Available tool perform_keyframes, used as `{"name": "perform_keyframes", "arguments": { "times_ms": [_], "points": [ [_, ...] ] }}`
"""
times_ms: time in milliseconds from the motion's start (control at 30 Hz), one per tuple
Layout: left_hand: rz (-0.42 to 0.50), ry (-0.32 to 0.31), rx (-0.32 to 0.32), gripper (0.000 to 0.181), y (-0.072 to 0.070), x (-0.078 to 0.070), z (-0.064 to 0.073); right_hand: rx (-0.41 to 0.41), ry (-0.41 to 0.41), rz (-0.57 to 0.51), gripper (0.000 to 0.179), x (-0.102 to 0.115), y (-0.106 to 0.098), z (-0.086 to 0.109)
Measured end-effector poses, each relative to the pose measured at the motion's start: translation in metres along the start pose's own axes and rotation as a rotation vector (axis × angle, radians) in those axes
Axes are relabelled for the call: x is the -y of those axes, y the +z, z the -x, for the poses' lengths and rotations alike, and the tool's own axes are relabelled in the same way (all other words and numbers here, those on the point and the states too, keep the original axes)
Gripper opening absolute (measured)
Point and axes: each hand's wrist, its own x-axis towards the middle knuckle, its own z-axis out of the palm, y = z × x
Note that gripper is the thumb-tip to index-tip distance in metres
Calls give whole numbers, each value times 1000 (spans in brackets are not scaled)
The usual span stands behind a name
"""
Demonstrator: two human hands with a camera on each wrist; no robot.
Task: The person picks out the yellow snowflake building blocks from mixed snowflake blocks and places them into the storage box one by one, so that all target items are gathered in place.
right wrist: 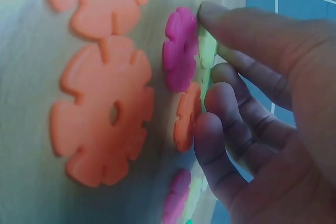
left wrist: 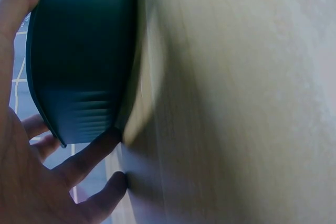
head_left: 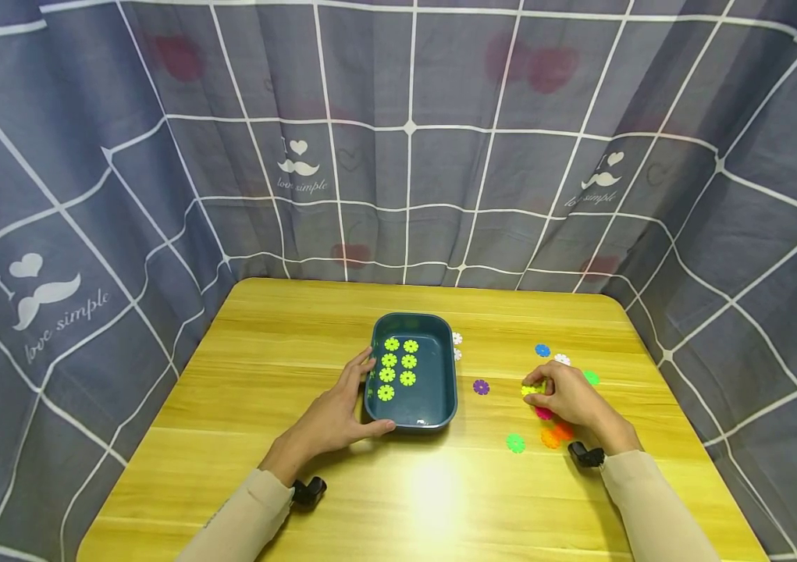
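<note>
A dark teal tray [head_left: 421, 417] holds several yellow-green, flower-shaped interlocking discs [head_left: 389, 360] on its left side. My left hand [head_left: 331, 414] grips the tray's near-left corner, thumb at the near rim and fingers along the left wall. In the left wrist view the tray's outer wall [left wrist: 84, 51] shows between thumb and fingers. To the right, my right hand [head_left: 570, 394] pinches a yellow disc [head_left: 528, 389] at its fingertips. A pink disc [right wrist: 180, 51] and an orange disc [right wrist: 186, 119] lie close by it; whether the yellow disc touches the table is unclear.
Around the right hand lie blue [head_left: 542, 350], white [head_left: 562, 359], green [head_left: 515, 443] and orange discs [head_left: 550, 439]. A purple disc [head_left: 481, 387] lies between tray and hand. White discs [head_left: 457, 338] sit beside the tray's right wall. A checked curtain [head_left: 370, 164] surrounds the wooden table [head_left: 257, 343].
</note>
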Motion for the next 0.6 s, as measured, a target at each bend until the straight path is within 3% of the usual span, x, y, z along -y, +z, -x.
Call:
{"name": "perform_keyframes", "arguments": {
  "times_ms": [600],
  "points": [
    [4, 11, -4, 133, 1, 3, 0, 34, -4, 3, 22, 4, 0, -1]
  ]
}}
